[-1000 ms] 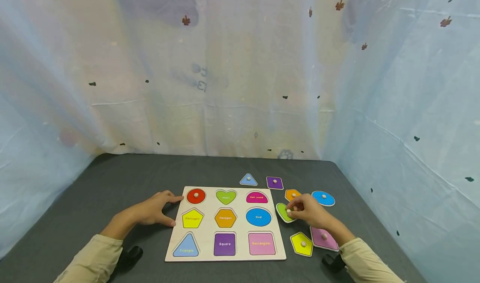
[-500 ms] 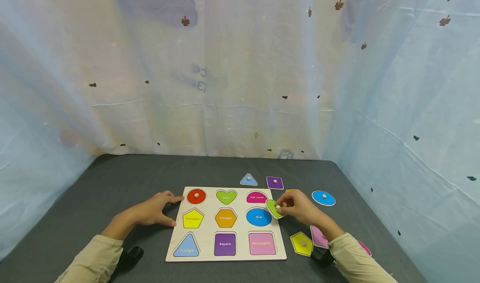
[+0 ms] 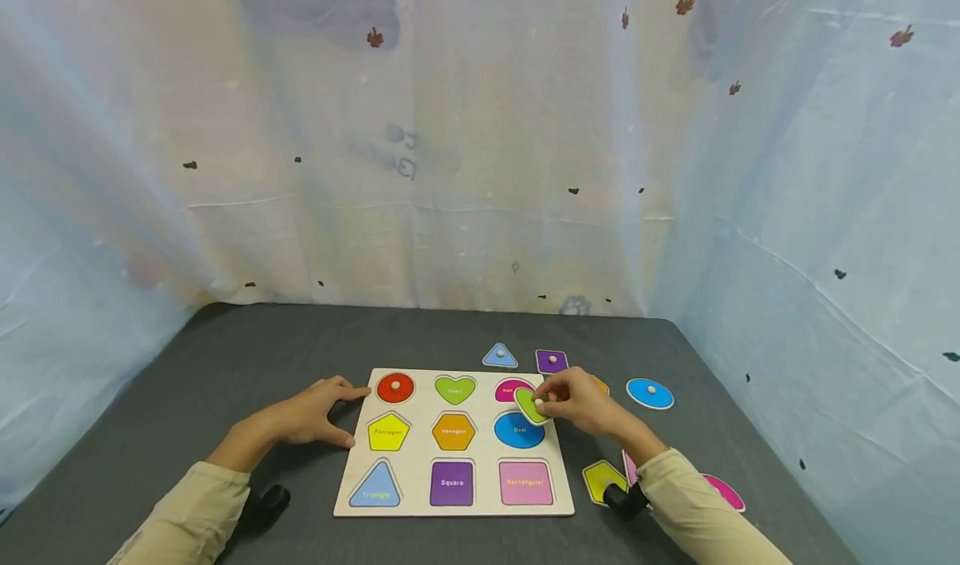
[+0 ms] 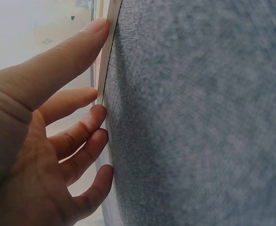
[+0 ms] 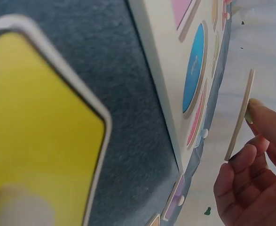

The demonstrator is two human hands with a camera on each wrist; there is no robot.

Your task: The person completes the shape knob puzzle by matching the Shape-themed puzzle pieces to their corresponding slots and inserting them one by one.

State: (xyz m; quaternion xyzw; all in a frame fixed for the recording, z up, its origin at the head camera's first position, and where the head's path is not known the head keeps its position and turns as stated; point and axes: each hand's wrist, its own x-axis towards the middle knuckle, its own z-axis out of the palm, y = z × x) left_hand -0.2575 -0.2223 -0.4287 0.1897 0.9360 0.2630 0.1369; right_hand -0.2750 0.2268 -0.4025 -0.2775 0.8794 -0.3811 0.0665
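Note:
A wooden shape puzzle board (image 3: pixel 487 446) with printed recesses lies on the dark table. Its round recess, top left, holds a red circle piece (image 3: pixel 395 387) with a knob. My right hand (image 3: pixel 588 402) pinches the knob of a green heart piece (image 3: pixel 531 407), held above the board's right side over the half-round and oval recesses; the right wrist view shows the heart piece (image 5: pixel 241 115) edge-on, off the surface. At the board's left edge, my left hand (image 3: pixel 311 415) touches the rim with thumb and index finger, fingers relaxed; the left wrist view shows the thumb (image 4: pixel 76 52) against that edge.
Behind the board lie a blue triangle piece (image 3: pixel 500 355) and a purple square piece (image 3: pixel 552 361). To the right are a blue oval (image 3: pixel 650 393), a yellow pentagon (image 3: pixel 602 480) and a magenta piece (image 3: pixel 724 492). The right hand and arm partly cover orange and pink pieces.
My right hand has lifted the green heart piece from the table right of the board and carried it left over the board. My left hand stays at the board's left edge.

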